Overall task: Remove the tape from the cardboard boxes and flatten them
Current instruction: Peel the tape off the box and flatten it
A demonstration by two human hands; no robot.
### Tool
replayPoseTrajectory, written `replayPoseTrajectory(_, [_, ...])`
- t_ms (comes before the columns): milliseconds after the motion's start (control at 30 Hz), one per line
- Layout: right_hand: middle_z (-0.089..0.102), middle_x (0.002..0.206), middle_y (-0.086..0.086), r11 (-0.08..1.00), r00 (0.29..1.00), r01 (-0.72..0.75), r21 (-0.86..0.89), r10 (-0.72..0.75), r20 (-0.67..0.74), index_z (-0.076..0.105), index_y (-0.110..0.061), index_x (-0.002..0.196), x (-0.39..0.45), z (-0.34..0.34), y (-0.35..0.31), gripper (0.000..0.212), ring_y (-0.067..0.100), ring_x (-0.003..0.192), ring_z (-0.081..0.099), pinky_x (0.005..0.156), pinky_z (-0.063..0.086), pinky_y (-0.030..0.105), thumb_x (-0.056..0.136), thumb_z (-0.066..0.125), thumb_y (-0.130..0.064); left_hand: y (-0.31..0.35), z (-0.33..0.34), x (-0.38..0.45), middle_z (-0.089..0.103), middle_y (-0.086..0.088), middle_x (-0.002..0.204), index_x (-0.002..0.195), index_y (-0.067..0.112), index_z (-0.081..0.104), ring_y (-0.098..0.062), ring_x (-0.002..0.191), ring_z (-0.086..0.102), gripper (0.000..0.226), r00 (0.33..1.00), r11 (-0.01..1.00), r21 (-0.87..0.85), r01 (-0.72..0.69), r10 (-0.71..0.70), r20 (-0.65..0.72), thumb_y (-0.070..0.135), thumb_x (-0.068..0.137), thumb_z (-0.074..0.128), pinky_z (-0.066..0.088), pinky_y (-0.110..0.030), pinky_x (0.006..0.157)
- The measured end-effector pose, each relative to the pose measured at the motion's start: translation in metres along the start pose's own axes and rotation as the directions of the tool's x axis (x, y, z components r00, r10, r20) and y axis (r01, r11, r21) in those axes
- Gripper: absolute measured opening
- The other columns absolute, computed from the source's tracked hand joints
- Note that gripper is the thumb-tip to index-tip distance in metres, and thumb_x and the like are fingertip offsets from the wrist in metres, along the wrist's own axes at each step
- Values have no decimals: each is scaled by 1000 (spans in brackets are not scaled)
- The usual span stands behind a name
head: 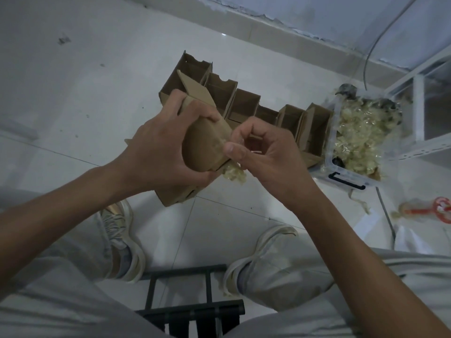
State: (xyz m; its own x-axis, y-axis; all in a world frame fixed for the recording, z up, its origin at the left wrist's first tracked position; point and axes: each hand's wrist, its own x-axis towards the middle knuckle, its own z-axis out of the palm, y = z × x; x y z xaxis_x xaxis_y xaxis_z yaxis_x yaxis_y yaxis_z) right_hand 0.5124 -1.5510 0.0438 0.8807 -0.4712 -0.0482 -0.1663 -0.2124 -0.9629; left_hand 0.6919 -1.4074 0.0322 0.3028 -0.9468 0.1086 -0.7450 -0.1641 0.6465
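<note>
My left hand (158,145) grips a small brown cardboard box (202,142) held above the floor, fingers wrapped over its top and thumb under it. My right hand (258,152) pinches a crumpled strip of clear yellowish tape (233,170) at the box's lower right end, with the thumb pressed on the box edge. Behind my hands a row of several open cardboard boxes (244,103) stands on the white tiled floor.
A clear plastic bin (351,176) full of crumpled tape stands at the right, beside a white metal shelf frame (419,111). A red tape dispenser (436,208) lies on the floor at far right. My feet and a black stool frame (195,306) are below.
</note>
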Motion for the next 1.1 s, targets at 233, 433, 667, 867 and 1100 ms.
replayPoseTrajectory(233, [65, 80, 8, 969, 984, -172, 176, 176, -5, 70, -8, 91, -2, -3, -5, 18, 11, 62, 49, 59, 44, 26, 100, 65, -23, 1, 2, -1, 41, -7, 140, 139, 28, 46, -19, 110, 53, 90, 999, 999, -2, -35, 35, -12, 68, 64, 77, 60, -37, 80])
replayPoseTrajectory(433, [59, 71, -1, 933, 966, -174, 316, 223, -128, 68, -8, 92, -3, 4, -2, 19, 10, 59, 46, 60, 46, 22, 105, 61, -20, 1, 9, -2, 44, -9, 140, 139, 26, 47, -17, 112, 51, 89, 996, 999, -38, -8, 4, -84, 67, 65, 76, 53, -29, 85])
replayPoseTrajectory(667, [62, 80, 5, 961, 958, -9, 277, 88, -274, 63, -1, 96, 0, 3, -5, 17, 13, 65, 54, 60, 49, 25, 104, 63, -16, 3, 11, -1, 40, 13, 133, 135, 37, 43, 10, 118, 43, 81, 990, 976, -210, 65, -88, -106, 61, 66, 78, 42, -7, 88])
replayPoseTrajectory(867, [67, 86, 9, 976, 949, 11, 216, 57, -309, 64, -8, 96, -1, 9, -2, 15, 17, 73, 61, 65, 52, 27, 106, 60, -18, 8, 10, 1, 47, 8, 135, 133, 35, 47, 0, 119, 49, 79, 975, 931, -335, 145, -193, -113, 59, 65, 79, 50, -17, 90])
replayPoseTrajectory(1100, [63, 88, 5, 996, 891, 87, 33, -63, -451, 60, -9, 97, -3, 22, 0, 14, 22, 80, 62, 70, 55, 35, 107, 57, -18, 14, 14, 1, 48, 39, 112, 125, 47, 47, 11, 104, 55, 74, 938, 832, -475, 287, -344, -37, 64, 61, 79, 53, -15, 76])
